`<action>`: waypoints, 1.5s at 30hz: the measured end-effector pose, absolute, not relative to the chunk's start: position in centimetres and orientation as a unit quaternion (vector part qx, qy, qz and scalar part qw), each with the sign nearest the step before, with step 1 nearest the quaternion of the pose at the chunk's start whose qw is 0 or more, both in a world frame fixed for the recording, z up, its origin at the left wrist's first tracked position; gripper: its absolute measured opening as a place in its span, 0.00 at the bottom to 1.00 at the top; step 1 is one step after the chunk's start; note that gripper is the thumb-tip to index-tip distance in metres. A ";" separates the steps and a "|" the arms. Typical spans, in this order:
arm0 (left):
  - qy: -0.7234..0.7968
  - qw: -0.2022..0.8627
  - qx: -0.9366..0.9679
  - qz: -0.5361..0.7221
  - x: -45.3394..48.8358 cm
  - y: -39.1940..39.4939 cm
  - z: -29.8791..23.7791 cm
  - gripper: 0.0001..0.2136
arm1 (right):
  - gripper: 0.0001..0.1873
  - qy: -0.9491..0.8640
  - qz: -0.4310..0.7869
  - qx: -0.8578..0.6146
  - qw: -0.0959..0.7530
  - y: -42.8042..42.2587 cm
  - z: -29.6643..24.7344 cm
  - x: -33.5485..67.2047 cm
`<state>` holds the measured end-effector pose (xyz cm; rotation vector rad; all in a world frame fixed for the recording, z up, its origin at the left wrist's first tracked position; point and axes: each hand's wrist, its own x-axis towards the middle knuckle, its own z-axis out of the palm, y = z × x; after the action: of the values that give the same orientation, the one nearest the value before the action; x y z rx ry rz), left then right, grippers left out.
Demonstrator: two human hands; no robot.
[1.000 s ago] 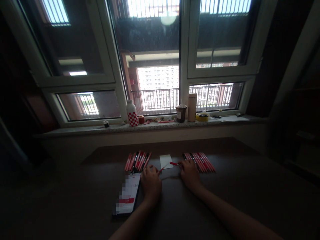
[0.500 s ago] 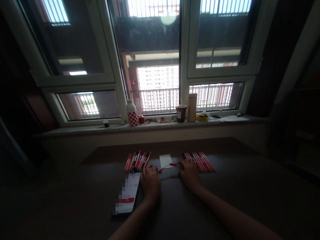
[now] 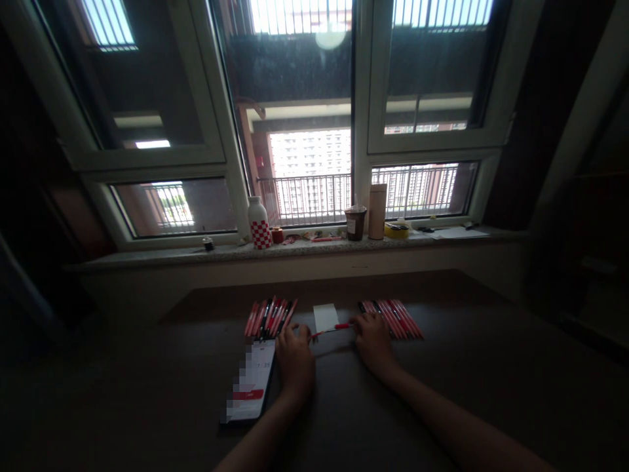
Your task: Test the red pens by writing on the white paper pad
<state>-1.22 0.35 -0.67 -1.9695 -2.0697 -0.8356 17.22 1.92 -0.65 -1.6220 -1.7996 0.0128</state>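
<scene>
My left hand (image 3: 296,359) is closed, fingertips pinching the end of a slim red-and-pale stick (image 3: 315,335), perhaps a pen part. Opposite it, my right hand (image 3: 373,339) is closed on a red pen (image 3: 344,326) pointing left. The two pieces lie nearly in one line between my hands and seem to meet; dim light hides whether they are joined. Just behind them a small white paper (image 3: 325,316) lies on the table. A row of red and black pens (image 3: 270,317) sits beyond my left hand, and another pen row (image 3: 393,318) beside my right hand.
A phone (image 3: 250,383) with a lit screen lies left of my left hand on the dark table (image 3: 442,406). On the windowsill (image 3: 221,252) stand a checkered bottle (image 3: 260,226), a drink cup (image 3: 355,224), a tan flask (image 3: 377,211) and yellow tape (image 3: 396,231).
The red pen in my right hand has tilted and dropped slightly, its end now in line with the stick from my left hand. Both hands stay nearly in place.
</scene>
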 end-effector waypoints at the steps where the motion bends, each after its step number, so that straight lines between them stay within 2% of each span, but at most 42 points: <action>1: -0.692 0.081 -0.660 -0.280 -1.2 0.4 -0.7 0.13 | 0.20 -0.695 0.006 -0.626 0.353 2.0 -0.7 17.2; 15: -0.677 0.074 -0.673 -0.288 -1.1 0.2 -0.6 0.12 | 0.18 -0.715 0.007 -0.610 0.341 2.1 -0.9 17.1; 38: -0.619 0.021 -0.709 -0.338 -1.0 0.7 -0.5 0.07 | 0.15 -0.755 0.059 -0.537 0.372 2.1 -1.0 16.9; 45: -0.613 0.010 -0.709 -0.348 -1.2 1.1 -0.8 0.10 | 0.15 -0.746 0.044 -0.535 0.393 2.4 -1.5 16.9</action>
<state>-1.15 1.05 -0.85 -2.2136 -1.9151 -1.0862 16.91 2.39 -1.46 -1.3585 -1.8942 0.1120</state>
